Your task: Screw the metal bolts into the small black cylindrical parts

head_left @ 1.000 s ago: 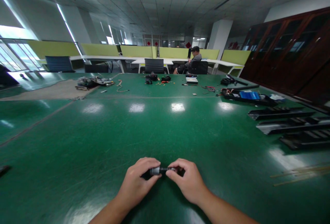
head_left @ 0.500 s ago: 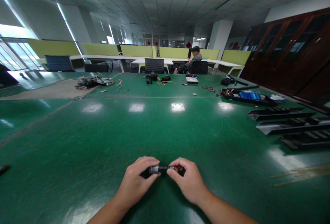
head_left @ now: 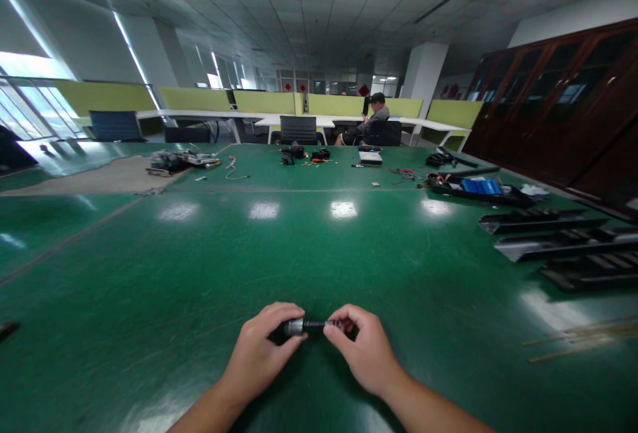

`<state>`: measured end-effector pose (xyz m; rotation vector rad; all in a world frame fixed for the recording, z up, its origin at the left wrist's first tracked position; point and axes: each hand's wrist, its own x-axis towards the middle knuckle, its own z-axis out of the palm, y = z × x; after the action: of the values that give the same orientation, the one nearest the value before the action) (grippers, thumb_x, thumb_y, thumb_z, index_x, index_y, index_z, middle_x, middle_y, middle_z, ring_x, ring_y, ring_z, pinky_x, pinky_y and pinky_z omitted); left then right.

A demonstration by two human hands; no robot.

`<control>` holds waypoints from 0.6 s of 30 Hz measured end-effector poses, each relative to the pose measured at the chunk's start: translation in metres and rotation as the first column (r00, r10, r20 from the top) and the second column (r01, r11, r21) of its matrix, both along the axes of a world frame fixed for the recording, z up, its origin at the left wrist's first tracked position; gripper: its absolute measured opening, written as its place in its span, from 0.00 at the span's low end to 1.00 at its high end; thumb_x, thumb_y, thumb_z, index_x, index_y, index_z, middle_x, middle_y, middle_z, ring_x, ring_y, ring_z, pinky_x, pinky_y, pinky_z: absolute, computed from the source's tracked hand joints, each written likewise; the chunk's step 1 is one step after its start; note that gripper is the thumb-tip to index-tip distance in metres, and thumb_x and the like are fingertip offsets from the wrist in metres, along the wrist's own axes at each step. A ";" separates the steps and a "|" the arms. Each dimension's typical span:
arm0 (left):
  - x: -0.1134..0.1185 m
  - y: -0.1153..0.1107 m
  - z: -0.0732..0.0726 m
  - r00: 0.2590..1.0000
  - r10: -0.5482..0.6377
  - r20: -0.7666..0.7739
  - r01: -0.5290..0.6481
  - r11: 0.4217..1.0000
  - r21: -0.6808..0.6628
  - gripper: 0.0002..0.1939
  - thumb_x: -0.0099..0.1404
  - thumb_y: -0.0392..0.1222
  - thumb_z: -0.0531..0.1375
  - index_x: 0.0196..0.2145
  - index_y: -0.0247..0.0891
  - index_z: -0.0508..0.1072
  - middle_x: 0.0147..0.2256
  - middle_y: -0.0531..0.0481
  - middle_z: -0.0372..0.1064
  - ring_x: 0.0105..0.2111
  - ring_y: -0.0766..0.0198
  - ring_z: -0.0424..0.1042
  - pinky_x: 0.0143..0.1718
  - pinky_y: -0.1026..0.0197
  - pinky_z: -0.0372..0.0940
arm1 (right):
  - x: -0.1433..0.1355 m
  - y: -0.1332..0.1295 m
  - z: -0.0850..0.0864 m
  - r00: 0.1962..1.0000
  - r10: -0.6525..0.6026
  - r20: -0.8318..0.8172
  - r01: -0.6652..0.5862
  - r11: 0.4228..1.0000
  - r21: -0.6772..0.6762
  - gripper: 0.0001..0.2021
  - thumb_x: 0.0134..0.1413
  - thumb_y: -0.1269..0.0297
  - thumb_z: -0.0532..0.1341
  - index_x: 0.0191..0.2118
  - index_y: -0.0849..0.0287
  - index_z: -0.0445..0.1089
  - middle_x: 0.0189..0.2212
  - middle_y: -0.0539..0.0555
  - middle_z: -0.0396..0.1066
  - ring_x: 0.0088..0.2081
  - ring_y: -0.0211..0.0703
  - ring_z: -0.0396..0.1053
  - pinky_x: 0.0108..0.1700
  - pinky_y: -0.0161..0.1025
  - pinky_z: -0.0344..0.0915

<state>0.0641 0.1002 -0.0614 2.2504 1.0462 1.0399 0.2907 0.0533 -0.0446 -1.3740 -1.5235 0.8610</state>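
Observation:
My left hand (head_left: 262, 346) is closed round a black-and-silver cylindrical part (head_left: 295, 327), thumb below and fingers above it. A thin dark shaft (head_left: 314, 325) runs from the cylinder across to the right. At its right end, my right hand (head_left: 361, 346) pinches a small metallic piece (head_left: 331, 324) between thumb and fingertips. Most of that piece is hidden by the fingers, and I cannot tell whether it is one with the shaft. Both hands are just above the green tabletop (head_left: 309, 254), near its front edge.
Black metal channels (head_left: 563, 247) lie at the right, with thin yellowish rods (head_left: 578, 338) nearer me. A black tray with blue blocks (head_left: 481, 186) sits beyond. Electronic parts (head_left: 172, 161) lie at the far left. A seated person (head_left: 377, 117) is behind the table.
My left hand has shifted slightly left with the cylinder. More of the thin shaft shows between my hands. My right hand has hardly moved.

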 end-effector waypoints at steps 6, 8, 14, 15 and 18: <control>-0.002 0.002 -0.001 0.999 0.035 -0.019 -0.035 0.999 -0.030 0.16 0.62 0.40 0.65 0.49 0.45 0.73 0.46 0.47 0.73 0.47 0.58 0.73 0.50 0.56 0.70 | 0.000 0.002 0.001 0.999 -0.013 -0.041 0.012 1.000 -0.009 0.05 0.56 0.64 0.64 0.33 0.59 0.74 0.26 0.49 0.70 0.29 0.40 0.66 0.34 0.35 0.62; -0.003 0.003 0.000 0.998 0.049 -0.039 -0.050 0.998 -0.042 0.19 0.63 0.41 0.65 0.52 0.47 0.71 0.47 0.48 0.73 0.47 0.58 0.73 0.51 0.56 0.70 | 0.000 0.003 0.001 0.998 -0.014 -0.058 0.014 1.000 -0.012 0.05 0.55 0.64 0.65 0.33 0.59 0.75 0.25 0.49 0.70 0.29 0.39 0.65 0.34 0.35 0.61; -0.015 0.017 0.008 0.980 0.169 -0.101 -0.162 0.984 0.076 0.18 0.67 0.47 0.60 0.55 0.48 0.69 0.52 0.49 0.70 0.52 0.58 0.70 0.56 0.55 0.65 | 0.004 0.005 -0.005 0.984 -0.036 -0.177 0.029 0.999 -0.041 0.10 0.57 0.59 0.65 0.33 0.61 0.75 0.25 0.50 0.69 0.28 0.40 0.65 0.32 0.36 0.61; -0.023 0.019 0.011 0.968 0.228 -0.107 -0.216 0.970 0.110 0.18 0.67 0.48 0.60 0.54 0.47 0.69 0.52 0.49 0.69 0.52 0.58 0.70 0.57 0.55 0.65 | 0.005 0.005 -0.006 0.980 -0.039 -0.196 0.030 0.998 -0.048 0.11 0.58 0.57 0.64 0.33 0.61 0.75 0.25 0.50 0.69 0.28 0.40 0.65 0.32 0.36 0.61; -0.064 0.026 0.022 0.880 0.457 -0.129 -0.433 0.884 0.176 0.20 0.66 0.54 0.59 0.53 0.46 0.70 0.49 0.48 0.71 0.48 0.54 0.72 0.50 0.55 0.68 | 0.006 0.006 -0.008 0.975 -0.037 -0.218 0.025 0.998 -0.057 0.14 0.61 0.55 0.61 0.33 0.61 0.74 0.25 0.51 0.70 0.29 0.41 0.67 0.33 0.36 0.62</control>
<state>-0.0003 0.1258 -0.0394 2.2935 1.6733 1.1469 0.2967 0.0593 -0.0523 -1.2910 -1.3155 1.0060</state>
